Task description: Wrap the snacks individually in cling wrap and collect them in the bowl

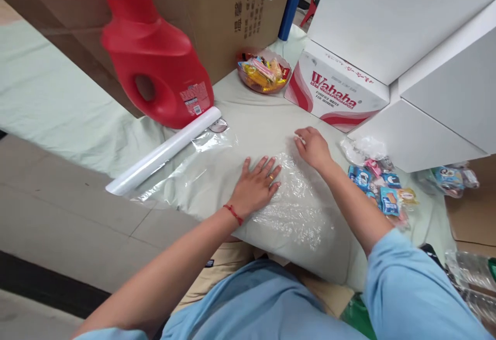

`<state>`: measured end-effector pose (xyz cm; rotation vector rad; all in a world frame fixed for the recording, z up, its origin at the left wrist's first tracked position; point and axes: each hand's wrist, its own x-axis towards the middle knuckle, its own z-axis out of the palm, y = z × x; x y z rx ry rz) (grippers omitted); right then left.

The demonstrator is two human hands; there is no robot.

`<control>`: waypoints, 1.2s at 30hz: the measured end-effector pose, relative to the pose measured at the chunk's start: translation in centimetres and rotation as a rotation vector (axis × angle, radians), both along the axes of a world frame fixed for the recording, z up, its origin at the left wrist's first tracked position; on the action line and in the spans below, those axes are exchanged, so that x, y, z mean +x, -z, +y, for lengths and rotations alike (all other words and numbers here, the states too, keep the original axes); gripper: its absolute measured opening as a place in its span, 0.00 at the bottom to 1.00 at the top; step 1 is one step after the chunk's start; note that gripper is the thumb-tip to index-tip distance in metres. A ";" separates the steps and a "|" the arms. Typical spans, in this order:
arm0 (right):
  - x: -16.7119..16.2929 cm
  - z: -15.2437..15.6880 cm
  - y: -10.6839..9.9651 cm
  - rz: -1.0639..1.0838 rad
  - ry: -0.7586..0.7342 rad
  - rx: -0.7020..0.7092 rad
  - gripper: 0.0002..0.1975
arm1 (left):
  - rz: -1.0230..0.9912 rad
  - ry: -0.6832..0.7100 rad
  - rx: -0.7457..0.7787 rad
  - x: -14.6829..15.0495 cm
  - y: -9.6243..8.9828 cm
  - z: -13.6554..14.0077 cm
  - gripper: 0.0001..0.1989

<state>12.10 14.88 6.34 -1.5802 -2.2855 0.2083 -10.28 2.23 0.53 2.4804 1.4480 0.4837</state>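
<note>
A sheet of clear plastic film [209,169] runs from a white roll [166,151] across the cloth-covered table, with a crinkled part [298,211] on the right. My left hand [256,185] lies flat on the film, fingers spread, a ring on one finger and a red string on the wrist. My right hand [314,149] is just beyond the crinkled part, its fingers curled toward the thumb. A small pale bit shows at its fingertips, too small to name.
A red jug [155,56] stands by a large cardboard box [209,9]. Behind are a bowl of wrapped snacks [263,71] and a Wahaha carton [333,89]. Small blue packets [389,200] lie at the right, beside white boxes [437,118]. The table's front edge is close to my body.
</note>
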 end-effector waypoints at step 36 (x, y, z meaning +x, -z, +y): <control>8.0 -0.4 0.2 1.515 0.488 -0.279 0.20 | 0.054 -0.021 0.013 0.2 -0.3 0.2 0.27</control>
